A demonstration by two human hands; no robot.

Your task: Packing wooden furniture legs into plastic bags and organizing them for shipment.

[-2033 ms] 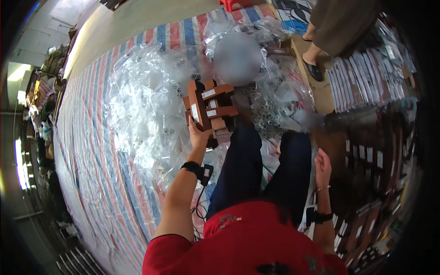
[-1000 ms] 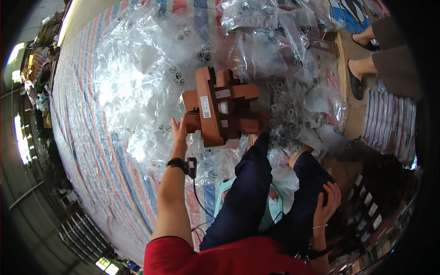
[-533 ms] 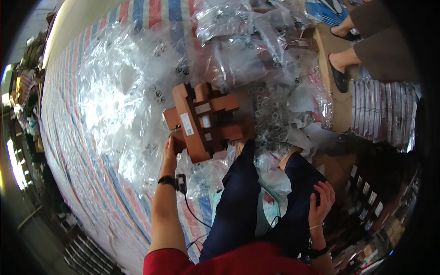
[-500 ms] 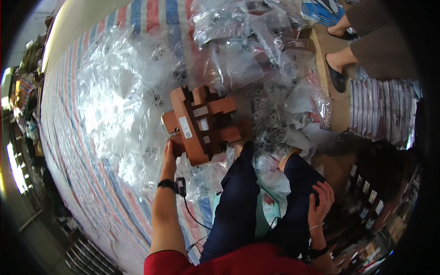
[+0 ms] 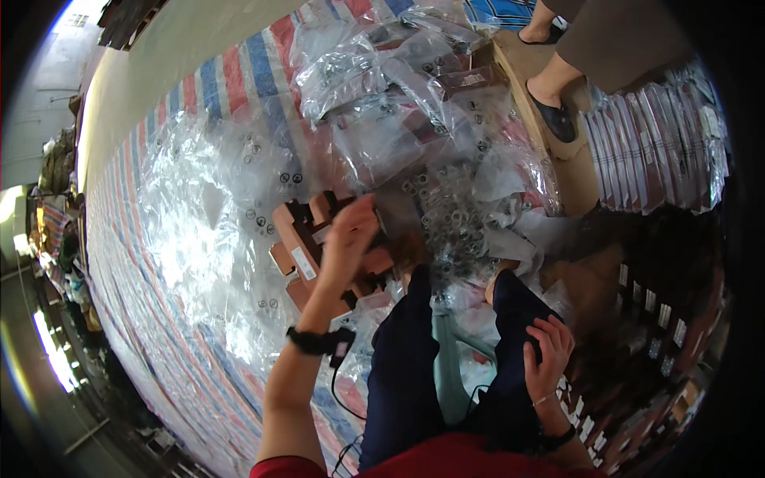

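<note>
My left hand [image 5: 349, 235] is over a pile of reddish-brown, box-like pieces [image 5: 292, 240] with white labels, and covers part of it. Motion blurs its fingers, so their grip does not show. The pieces lie crosswise on one another on clear plastic. My right hand [image 5: 548, 350] rests on my right thigh near the knee, fingers loosely spread, holding nothing.
Clear plastic bags [image 5: 207, 231] spread over a striped sheet [image 5: 239, 80]. Small clear rings [image 5: 458, 211] lie before my feet. At the right, another person's shoe [image 5: 553, 111] stands on cardboard beside a row of wrapped flat packs [image 5: 637, 151]. A green stool [image 5: 453, 366] is between my legs.
My left hand has left the near left end of the brown pile and moved forward and right, over its top. The view has shifted slightly. My right hand stays on my thigh.
</note>
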